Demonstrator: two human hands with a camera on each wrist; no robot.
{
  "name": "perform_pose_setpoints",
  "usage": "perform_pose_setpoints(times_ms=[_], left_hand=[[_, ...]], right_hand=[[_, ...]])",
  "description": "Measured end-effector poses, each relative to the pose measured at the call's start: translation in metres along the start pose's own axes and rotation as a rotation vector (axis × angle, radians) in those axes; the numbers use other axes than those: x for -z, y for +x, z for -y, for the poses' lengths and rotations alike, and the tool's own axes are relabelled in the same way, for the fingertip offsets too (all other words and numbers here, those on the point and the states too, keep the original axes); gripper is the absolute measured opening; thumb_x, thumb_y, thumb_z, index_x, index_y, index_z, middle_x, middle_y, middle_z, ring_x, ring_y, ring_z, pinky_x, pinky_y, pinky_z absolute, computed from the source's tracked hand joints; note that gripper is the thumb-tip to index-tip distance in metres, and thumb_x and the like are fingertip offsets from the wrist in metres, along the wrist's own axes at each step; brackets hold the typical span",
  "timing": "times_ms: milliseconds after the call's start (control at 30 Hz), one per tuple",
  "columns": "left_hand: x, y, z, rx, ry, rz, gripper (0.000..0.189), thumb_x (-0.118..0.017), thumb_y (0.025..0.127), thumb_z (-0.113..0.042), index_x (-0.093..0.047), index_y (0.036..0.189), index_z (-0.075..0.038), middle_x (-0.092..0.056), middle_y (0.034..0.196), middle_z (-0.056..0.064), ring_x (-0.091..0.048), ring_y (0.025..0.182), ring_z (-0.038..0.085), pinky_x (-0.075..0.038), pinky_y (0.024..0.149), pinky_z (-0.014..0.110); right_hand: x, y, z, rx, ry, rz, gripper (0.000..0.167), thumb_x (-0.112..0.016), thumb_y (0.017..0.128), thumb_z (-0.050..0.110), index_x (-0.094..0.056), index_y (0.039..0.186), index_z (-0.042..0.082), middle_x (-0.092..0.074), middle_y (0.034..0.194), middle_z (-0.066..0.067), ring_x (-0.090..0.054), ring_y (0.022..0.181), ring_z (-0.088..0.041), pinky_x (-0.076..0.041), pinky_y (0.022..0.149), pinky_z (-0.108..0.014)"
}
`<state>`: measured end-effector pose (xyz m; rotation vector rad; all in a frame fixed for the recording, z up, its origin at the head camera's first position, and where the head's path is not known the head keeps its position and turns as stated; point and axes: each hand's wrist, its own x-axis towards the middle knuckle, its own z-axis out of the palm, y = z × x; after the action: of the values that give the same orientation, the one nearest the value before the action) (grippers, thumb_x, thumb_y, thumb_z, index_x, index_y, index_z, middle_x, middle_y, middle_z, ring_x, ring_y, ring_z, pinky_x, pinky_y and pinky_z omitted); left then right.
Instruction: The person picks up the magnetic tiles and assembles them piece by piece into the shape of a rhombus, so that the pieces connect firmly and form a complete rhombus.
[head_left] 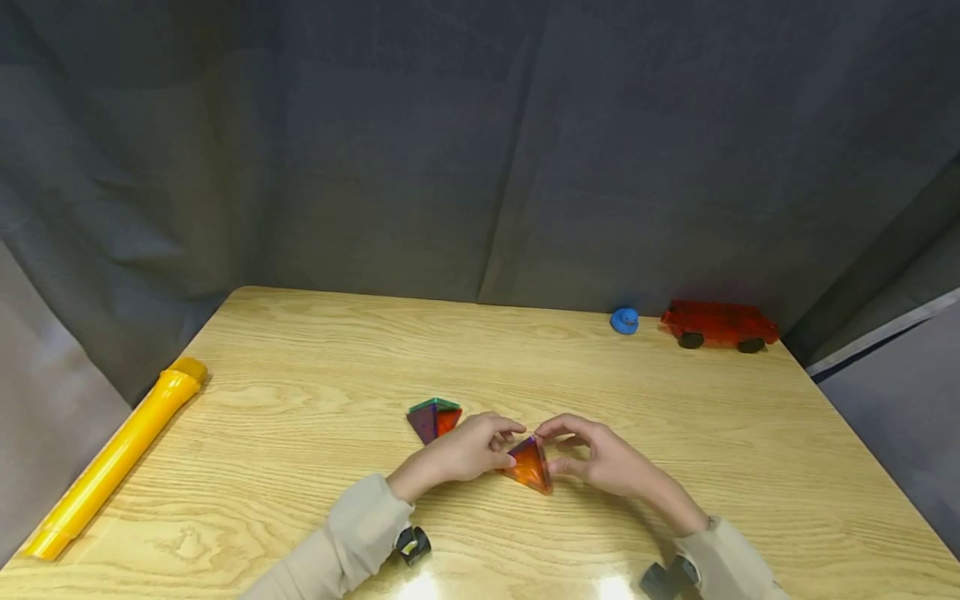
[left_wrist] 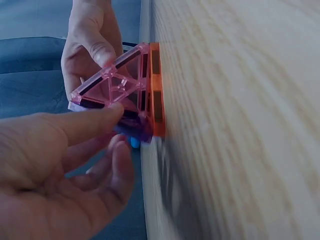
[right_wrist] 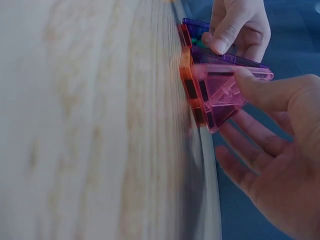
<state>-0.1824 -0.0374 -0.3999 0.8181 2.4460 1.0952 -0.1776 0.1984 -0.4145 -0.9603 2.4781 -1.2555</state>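
Note:
A small pyramid of translucent magnetic tiles (head_left: 530,467) stands on the wooden table (head_left: 300,358) between both hands. Its base tile is orange (left_wrist: 157,90), with pink (left_wrist: 122,85) and purple triangular tiles leaning together above. My left hand (head_left: 459,448) holds it from the left, thumb on a pink tile and fingers loosely bent by the purple side. From the right, my right hand (head_left: 611,457) holds it with the thumb on a pink tile and the index finger near the top. Behind the left hand sits a second group of green, purple and red tiles (head_left: 423,423), partly hidden.
A long yellow tube-shaped toy (head_left: 116,462) lies along the table's left edge. At the back right are a blue rubber duck (head_left: 625,322) and a red translucent toy car (head_left: 718,323) with dark wheels. A dark curtain (head_left: 390,167) hangs behind the table.

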Motion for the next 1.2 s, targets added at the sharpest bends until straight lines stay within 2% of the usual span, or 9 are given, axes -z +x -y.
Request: perform_pose_setpoints(times_ms=[100, 233, 433, 600, 733, 833, 1033, 1133, 1200], left_hand=[[-0.001, 0.0, 0.0, -0.016, 0.004, -0.027, 0.038, -0.067, 0.088, -0.007, -0.059, 0.125, -0.001, -0.056, 0.097, 0.005, -0.054, 0.083, 0.011, -0.046, 0.071, 0.02], [-0.003, 0.001, 0.0, -0.035, 0.009, -0.045, 0.037, -0.067, 0.088, -0.006, -0.06, 0.124, -0.001, -0.055, 0.093, 0.003, -0.051, 0.083, 0.01, -0.044, 0.071, 0.019], [-0.003, 0.002, -0.001, -0.064, -0.035, -0.04, 0.042, -0.063, 0.09, -0.003, -0.053, 0.131, 0.001, -0.059, 0.106, 0.009, -0.059, 0.095, 0.018, -0.048, 0.08, 0.017], [0.001, 0.001, -0.002, -0.074, -0.048, -0.024, 0.044, -0.061, 0.092, -0.004, -0.05, 0.134, -0.001, -0.058, 0.12, 0.013, -0.059, 0.106, 0.024, -0.048, 0.084, 0.018], [0.01, -0.003, -0.004, -0.085, -0.06, -0.028, 0.042, -0.06, 0.093, -0.007, -0.05, 0.134, -0.003, -0.056, 0.126, 0.016, -0.058, 0.11, 0.027, -0.049, 0.088, 0.027], [0.021, -0.008, -0.004, -0.109, -0.088, -0.061, 0.04, -0.057, 0.095, -0.007, -0.051, 0.134, -0.002, -0.055, 0.127, 0.017, -0.055, 0.113, 0.028, -0.047, 0.093, 0.035], [0.045, -0.021, 0.003, -0.162, -0.078, -0.238, 0.036, -0.059, 0.094, -0.008, -0.055, 0.129, -0.001, -0.058, 0.123, 0.014, -0.055, 0.112, 0.03, -0.047, 0.094, 0.04], [0.057, -0.026, 0.01, -0.131, -0.039, -0.297, 0.04, -0.063, 0.092, -0.011, -0.055, 0.13, -0.003, -0.057, 0.125, 0.013, -0.053, 0.115, 0.03, -0.045, 0.097, 0.042], [0.064, -0.029, 0.018, -0.08, -0.037, -0.274, 0.046, -0.066, 0.091, -0.015, -0.052, 0.133, -0.004, -0.055, 0.129, 0.013, -0.049, 0.121, 0.031, -0.041, 0.101, 0.044]], right_hand=[[-0.001, 0.0, -0.001, 0.006, -0.043, -0.021, 0.039, -0.072, 0.084, 0.02, -0.058, 0.12, 0.009, -0.063, 0.112, -0.003, -0.058, 0.106, -0.023, -0.048, 0.091, -0.045], [-0.002, -0.001, -0.001, -0.005, -0.084, -0.041, 0.038, -0.072, 0.083, 0.018, -0.059, 0.118, 0.01, -0.061, 0.106, -0.001, -0.057, 0.1, -0.02, -0.05, 0.088, -0.044], [0.0, -0.001, 0.002, -0.066, -0.082, -0.042, 0.031, -0.073, 0.083, 0.015, -0.06, 0.111, 0.007, -0.061, 0.104, -0.003, -0.058, 0.097, -0.02, -0.05, 0.086, -0.042], [0.001, 0.001, 0.004, -0.108, -0.077, -0.045, 0.029, -0.074, 0.082, 0.013, -0.057, 0.104, 0.007, -0.06, 0.095, 0.0, -0.056, 0.089, -0.014, -0.05, 0.081, -0.036], [0.001, 0.001, 0.004, -0.114, -0.076, -0.046, 0.029, -0.075, 0.082, 0.016, -0.056, 0.102, 0.007, -0.058, 0.091, 0.001, -0.054, 0.085, -0.011, -0.05, 0.078, -0.032], [0.001, 0.0, 0.003, -0.105, -0.071, -0.054, 0.033, -0.076, 0.081, 0.018, -0.056, 0.104, 0.007, -0.057, 0.092, 0.0, -0.054, 0.086, -0.012, -0.05, 0.079, -0.032], [-0.001, -0.001, 0.002, -0.078, -0.089, -0.069, 0.056, -0.077, 0.079, 0.025, -0.052, 0.123, 0.001, -0.06, 0.11, -0.008, -0.057, 0.1, -0.023, -0.048, 0.085, -0.039], [-0.002, -0.001, 0.001, -0.075, -0.098, -0.061, 0.065, -0.077, 0.078, 0.028, -0.049, 0.129, -0.001, -0.058, 0.121, -0.016, -0.056, 0.109, -0.032, -0.047, 0.09, -0.044], [-0.003, 0.0, 0.001, -0.088, -0.081, -0.046, 0.07, -0.077, 0.078, 0.03, -0.047, 0.132, -0.002, -0.055, 0.126, -0.018, -0.054, 0.114, -0.035, -0.045, 0.094, -0.046]])
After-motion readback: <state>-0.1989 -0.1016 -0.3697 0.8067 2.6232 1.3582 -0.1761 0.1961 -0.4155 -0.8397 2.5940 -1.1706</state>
